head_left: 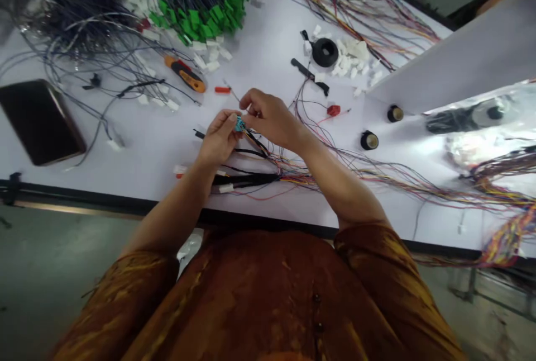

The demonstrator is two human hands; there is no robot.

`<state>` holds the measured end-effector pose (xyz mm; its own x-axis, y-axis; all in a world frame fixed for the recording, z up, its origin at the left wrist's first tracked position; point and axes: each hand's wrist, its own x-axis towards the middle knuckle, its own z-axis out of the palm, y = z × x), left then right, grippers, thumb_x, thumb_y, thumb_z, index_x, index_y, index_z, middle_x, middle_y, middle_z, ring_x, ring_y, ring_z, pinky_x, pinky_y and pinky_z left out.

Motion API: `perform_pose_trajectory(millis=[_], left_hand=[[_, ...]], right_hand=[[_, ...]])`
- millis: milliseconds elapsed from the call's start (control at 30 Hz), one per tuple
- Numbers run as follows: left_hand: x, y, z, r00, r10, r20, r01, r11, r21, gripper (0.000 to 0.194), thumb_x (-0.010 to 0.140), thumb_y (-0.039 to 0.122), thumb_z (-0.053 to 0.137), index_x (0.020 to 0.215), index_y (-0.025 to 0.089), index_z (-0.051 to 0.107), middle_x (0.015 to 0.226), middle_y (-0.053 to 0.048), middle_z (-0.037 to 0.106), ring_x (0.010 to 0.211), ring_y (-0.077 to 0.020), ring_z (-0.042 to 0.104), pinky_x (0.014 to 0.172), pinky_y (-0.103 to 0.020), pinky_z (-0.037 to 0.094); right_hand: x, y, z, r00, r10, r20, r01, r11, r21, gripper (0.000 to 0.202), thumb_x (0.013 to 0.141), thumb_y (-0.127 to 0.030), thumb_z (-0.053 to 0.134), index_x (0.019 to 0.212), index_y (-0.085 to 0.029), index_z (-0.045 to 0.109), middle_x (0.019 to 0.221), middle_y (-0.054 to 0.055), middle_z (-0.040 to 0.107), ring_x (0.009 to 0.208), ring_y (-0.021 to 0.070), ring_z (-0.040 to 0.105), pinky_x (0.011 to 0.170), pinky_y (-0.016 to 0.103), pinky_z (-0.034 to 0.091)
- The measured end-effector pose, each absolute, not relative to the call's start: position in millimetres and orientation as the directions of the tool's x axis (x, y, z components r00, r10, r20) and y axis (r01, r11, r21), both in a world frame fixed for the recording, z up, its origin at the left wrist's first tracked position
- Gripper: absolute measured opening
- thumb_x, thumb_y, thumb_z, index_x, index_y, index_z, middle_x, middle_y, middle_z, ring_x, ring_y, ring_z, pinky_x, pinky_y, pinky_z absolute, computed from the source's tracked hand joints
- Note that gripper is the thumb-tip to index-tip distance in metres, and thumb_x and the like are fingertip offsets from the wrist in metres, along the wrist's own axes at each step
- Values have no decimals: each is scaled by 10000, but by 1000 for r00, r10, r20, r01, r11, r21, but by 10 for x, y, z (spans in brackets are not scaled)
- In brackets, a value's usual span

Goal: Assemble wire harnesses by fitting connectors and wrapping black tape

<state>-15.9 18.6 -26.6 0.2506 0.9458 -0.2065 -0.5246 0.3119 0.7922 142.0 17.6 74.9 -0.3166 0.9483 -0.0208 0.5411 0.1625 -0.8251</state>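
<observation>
Between the fingers of my left hand [221,136] is a small light-blue connector [240,124], held above the white table [146,132]. My right hand [270,118] is closed at the connector's right side, its fingertips pinched where wires enter; a thin wire seems to be in them, though the fingers partly hide it. Black-sleeved wires [255,140] run from the connector down to a wire harness [293,174] stretching right across the table. Just beyond my hands lie a small red-orange piece [222,90] and an orange-and-black cutter-like tool [185,74].
Bundled wires with green connectors [209,23] fill the back left. A dark phone-like slab [42,120] lies at left. A black tape roll [325,52] sits beside white connectors [352,56]. A white panel [456,42] rises at right, near two black knobs [369,140].
</observation>
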Motion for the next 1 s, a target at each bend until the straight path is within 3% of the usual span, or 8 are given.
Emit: perform_pose_trajectory(millis=[133, 267, 500, 733, 1000], left_hand=[[-166, 186, -291, 266, 948, -175, -562, 300, 771, 222, 833, 378, 817, 824, 217, 665, 734, 22, 604, 629, -66, 554, 553, -159, 491], [-168, 179, -282, 237, 956, -175, -539, 280, 795, 231, 854, 408, 793, 852, 216, 665, 787, 2, 634, 681, -83, 589, 583, -173, 499], [-164, 141, -243, 232, 960, -155, -500, 255, 828, 275, 851, 454, 786, 877, 204, 675, 901, -29, 694, 720, -94, 606, 608, -199, 502], [-161, 135, -236, 227, 964, -136, -456, 229, 860, 262, 875, 432, 766, 896, 203, 641, 893, -19, 694, 711, -92, 618, 619, -210, 503], [-178, 115, -304, 232, 970, -69, -391, 158, 907, 273, 849, 416, 793, 931, 198, 651, 893, -27, 705, 733, -104, 631, 640, -222, 503]], right_hand=[[1249, 271, 546, -253, 965, 68, 547, 201, -813, 195, 949, -194, 554, 756, -211, 529, 688, -36, 578, 663, 113, 504, 659, 270, 382], [1386, 49, 339, -154, 985, 73, 483, 139, -865, 188, 966, -325, 578, 827, -210, 634, 643, -43, 549, 615, 109, 484, 621, 266, 363], [1503, -236, 159, 18, 1000, 23, 519, 10, -855, 158, 938, -340, 617, 866, -221, 691, 697, -22, 615, 602, 112, 486, 617, 270, 384], [1441, -228, 176, -16, 989, 144, 634, 122, -763, 146, 969, -286, 578, 850, -231, 643, 879, 33, 644, 776, 154, 582, 734, 297, 473], [1336, -291, 223, -49, 988, 146, 730, 135, -670, 174, 1001, -245, 537, 833, -230, 579, 920, 46, 603, 794, 165, 566, 728, 316, 435]])
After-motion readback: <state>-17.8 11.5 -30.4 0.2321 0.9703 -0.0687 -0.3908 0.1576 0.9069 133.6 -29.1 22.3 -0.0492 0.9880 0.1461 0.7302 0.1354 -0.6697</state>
